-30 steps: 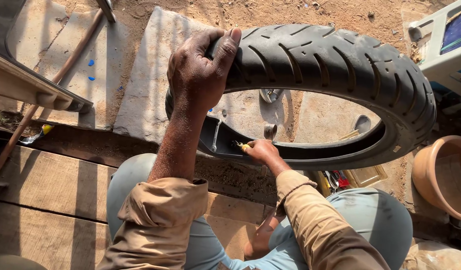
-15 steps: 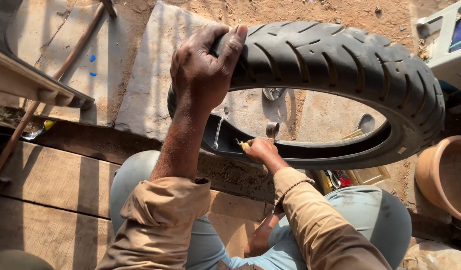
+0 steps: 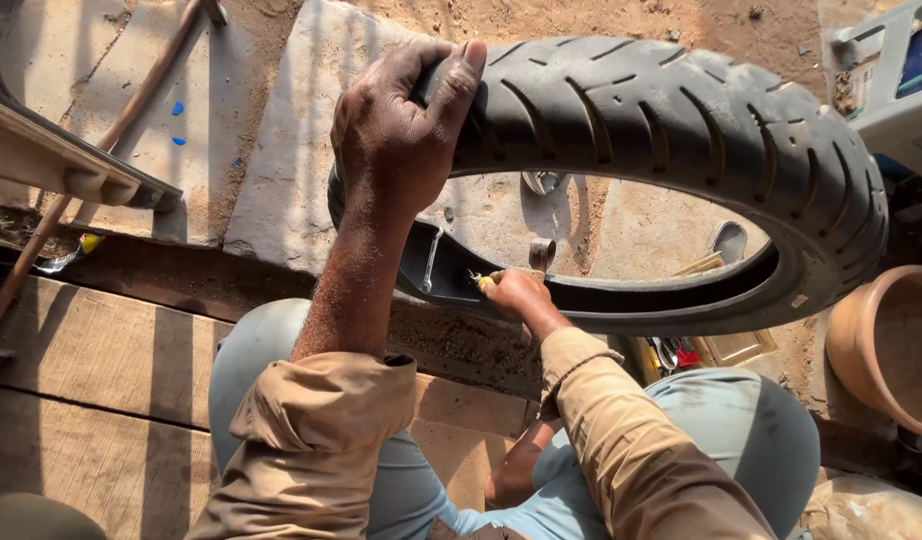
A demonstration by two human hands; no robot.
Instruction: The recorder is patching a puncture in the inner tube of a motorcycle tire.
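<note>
**Tyre held upright, both hands engaged**

The black tyre (image 3: 681, 130) stands on edge on the ground in front of the seated person, between the knees and a flat stone slab (image 3: 281, 150). Its long axis runs left to right across the view, with the tread facing up toward the camera and the open centre facing the person. The right end sits slightly lower in the view than the left.

The left arm extends forward and up from a rolled tan sleeve (image 3: 311, 440), forearm nearly straight. The left hand (image 3: 401, 130) is clamped over the top left of the tyre: fingers wrap over the tread, thumb lies along the near side.

The right arm bends at the elbow and reaches into the tyre's opening. The right hand (image 3: 516, 292) is closed around a small tool with a yellow tip (image 3: 481, 282), which is set against the inner bead at the lower left of the tyre. The tool's full shape cannot be determined.

A clay pot (image 3: 886, 345) stands at the right, near the tyre. Wooden planks (image 3: 91, 370) lie at the lower left.
</note>
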